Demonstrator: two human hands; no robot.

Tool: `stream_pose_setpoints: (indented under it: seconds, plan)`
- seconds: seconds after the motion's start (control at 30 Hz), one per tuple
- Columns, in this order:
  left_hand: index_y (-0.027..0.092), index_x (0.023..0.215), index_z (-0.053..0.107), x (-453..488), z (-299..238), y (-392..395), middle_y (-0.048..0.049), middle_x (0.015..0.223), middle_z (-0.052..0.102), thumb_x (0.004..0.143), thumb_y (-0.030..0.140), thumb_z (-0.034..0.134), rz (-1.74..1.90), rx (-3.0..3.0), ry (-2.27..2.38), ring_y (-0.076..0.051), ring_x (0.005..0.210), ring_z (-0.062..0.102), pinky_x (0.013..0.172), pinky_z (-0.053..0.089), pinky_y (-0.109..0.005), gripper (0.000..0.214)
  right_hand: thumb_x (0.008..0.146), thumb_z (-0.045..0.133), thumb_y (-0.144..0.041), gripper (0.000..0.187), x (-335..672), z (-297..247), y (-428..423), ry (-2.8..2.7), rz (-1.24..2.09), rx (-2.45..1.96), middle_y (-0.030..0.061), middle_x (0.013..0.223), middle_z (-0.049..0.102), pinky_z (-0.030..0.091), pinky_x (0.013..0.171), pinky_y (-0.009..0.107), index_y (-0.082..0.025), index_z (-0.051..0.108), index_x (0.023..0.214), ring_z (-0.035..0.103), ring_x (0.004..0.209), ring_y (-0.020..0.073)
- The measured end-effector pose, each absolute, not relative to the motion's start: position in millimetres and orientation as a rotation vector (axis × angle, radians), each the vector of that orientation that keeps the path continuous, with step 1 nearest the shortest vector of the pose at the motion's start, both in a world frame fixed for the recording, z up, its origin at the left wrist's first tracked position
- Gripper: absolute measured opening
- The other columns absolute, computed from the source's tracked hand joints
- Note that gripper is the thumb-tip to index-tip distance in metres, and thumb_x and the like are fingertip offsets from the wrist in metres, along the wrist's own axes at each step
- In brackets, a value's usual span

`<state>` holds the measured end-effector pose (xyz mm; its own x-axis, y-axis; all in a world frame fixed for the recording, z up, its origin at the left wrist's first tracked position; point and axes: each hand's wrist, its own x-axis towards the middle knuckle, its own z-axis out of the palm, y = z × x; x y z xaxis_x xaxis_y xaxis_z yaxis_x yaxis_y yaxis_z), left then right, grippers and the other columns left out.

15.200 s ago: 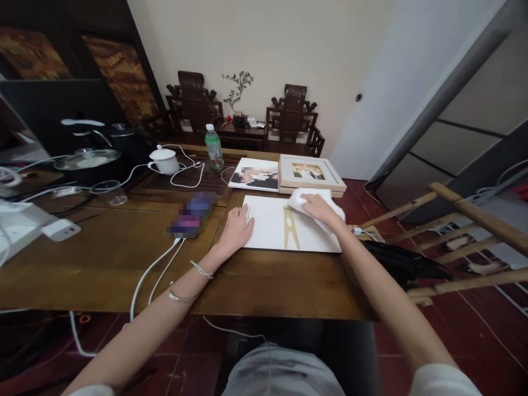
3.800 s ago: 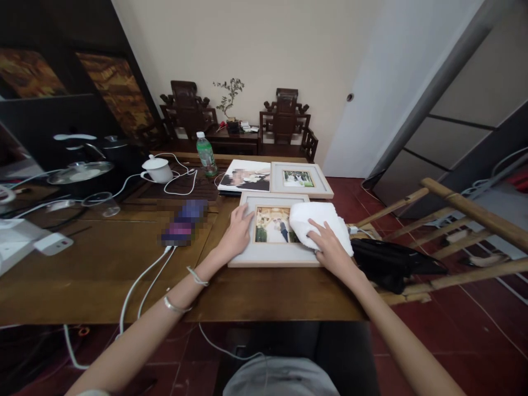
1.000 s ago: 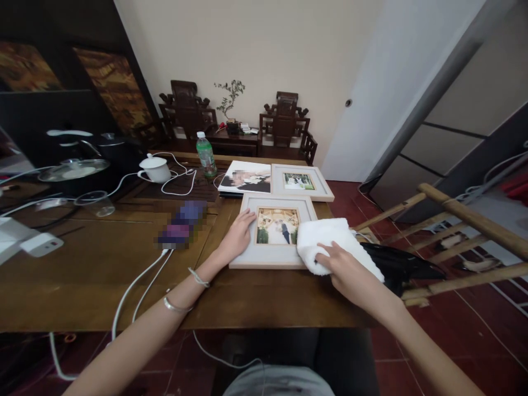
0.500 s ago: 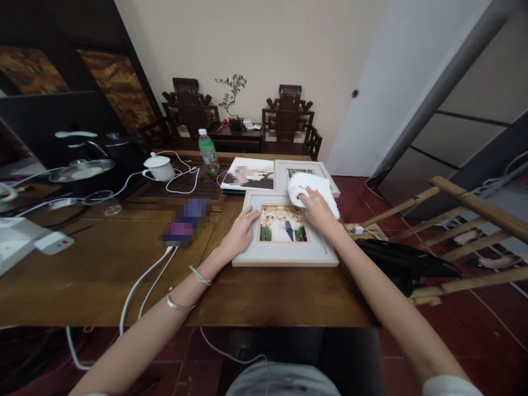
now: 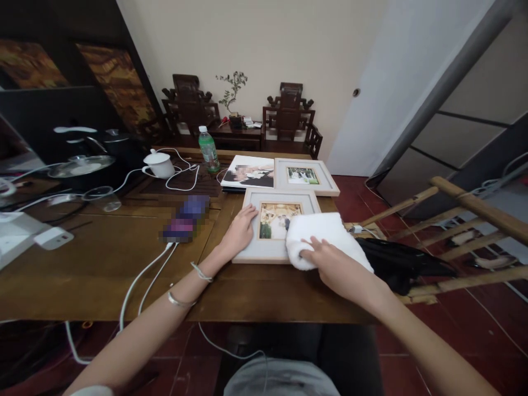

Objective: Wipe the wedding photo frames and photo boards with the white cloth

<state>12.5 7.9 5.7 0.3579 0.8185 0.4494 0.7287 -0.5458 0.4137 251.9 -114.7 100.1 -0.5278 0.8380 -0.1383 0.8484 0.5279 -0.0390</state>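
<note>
A white-matted picture frame (image 5: 247,252) with a pale wood edge lies flat on the table in front of me, a photo in its middle. My left hand (image 5: 241,231) rests on its left border, fingers stretched out flat. My right hand (image 5: 328,261) grips a folded white towel (image 5: 324,231), which covers the frame's right side and lower right corner and part of the photo. Behind it lies a second picture frame (image 5: 325,177), touching or nearly touching the first. Left of that one, a photo album (image 5: 256,173) with a picture on its cover sits on something dark.
On the wooden table (image 5: 103,275) stand a green bottle (image 5: 209,151), a lidded white cup (image 5: 159,165), a clear plastic cup (image 5: 105,199) and a blurred-out phone (image 5: 185,220). White cables (image 5: 136,275) trail over the front edge. A wooden chair (image 5: 474,203) stands at right.
My right hand has drawn the towel from the frame's far right edge toward me, down to its near right corner. The rear frame is now uncovered. My left hand stays in place.
</note>
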Motion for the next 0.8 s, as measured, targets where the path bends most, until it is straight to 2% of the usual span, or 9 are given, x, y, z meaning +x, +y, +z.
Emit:
stream_pose_setpoints:
  seconds: [0.1,0.23,0.4,0.57,0.67,0.8]
  plan:
    - [0.003,0.126,0.050,13.3,5.8,6.9,-0.0177,0.138,0.046,0.084,0.012,0.036,0.844,2.488,1.443,-0.024,0.134,0.034,0.112,0.030,-0.043,0.045,0.066,0.035,0.008,0.059,250.1,101.3,-127.4,2.685,-0.239,1.450,0.0162,0.137,0.047,0.036,0.102,0.043,-0.015,0.057,0.116,0.039,0.130,0.0290]
    - [0.006,0.132,0.045,12.3,6.2,6.6,-0.0159,0.143,0.040,0.090,0.023,0.034,0.734,2.525,1.429,-0.024,0.138,0.026,0.112,0.028,-0.045,0.046,0.064,0.036,0.008,0.061,246.2,82.8,-105.7,2.745,-0.182,1.503,0.0168,0.140,0.042,0.028,0.107,0.049,-0.012,0.055,0.119,0.029,0.136,0.0316]
    - [0.006,0.132,0.044,9.8,5.3,7.9,-0.0163,0.144,0.039,0.093,0.023,0.030,0.685,2.551,1.383,-0.024,0.138,0.024,0.111,0.029,-0.046,0.045,0.066,0.036,0.009,0.061,250.7,65.4,-41.5,2.789,0.050,1.635,0.0173,0.139,0.043,0.027,0.107,0.049,-0.011,0.052,0.121,0.029,0.135,0.0295]
    - [0.010,0.132,0.046,8.3,2.6,9.2,-0.0149,0.143,0.040,0.092,0.019,0.032,0.738,2.527,1.377,-0.024,0.138,0.026,0.109,0.031,-0.048,0.043,0.073,0.034,0.010,0.055,257.1,61.4,21.6,2.775,0.433,1.715,0.0109,0.148,0.034,0.025,0.106,0.054,-0.014,0.055,0.117,0.023,0.137,0.0313]
    - [0.010,0.130,0.048,8.1,0.9,9.8,-0.0148,0.141,0.043,0.091,0.017,0.033,0.801,2.501,1.371,-0.023,0.137,0.029,0.110,0.032,-0.047,0.043,0.072,0.035,0.010,0.054,255.8,58.2,31.2,2.725,0.461,1.664,0.0115,0.146,0.036,0.024,0.105,0.058,-0.014,0.057,0.116,0.024,0.136,0.0338]
    - [0.010,0.128,0.049,9.7,0.2,10.4,-0.0146,0.138,0.047,0.090,0.017,0.035,0.879,2.475,1.377,-0.024,0.135,0.033,0.111,0.030,-0.046,0.042,0.070,0.038,0.008,0.053,251.3,60.2,0.7,2.695,0.330,1.557,0.0134,0.145,0.039,0.025,0.102,0.058,-0.013,0.060,0.114,0.028,0.133,0.0359]
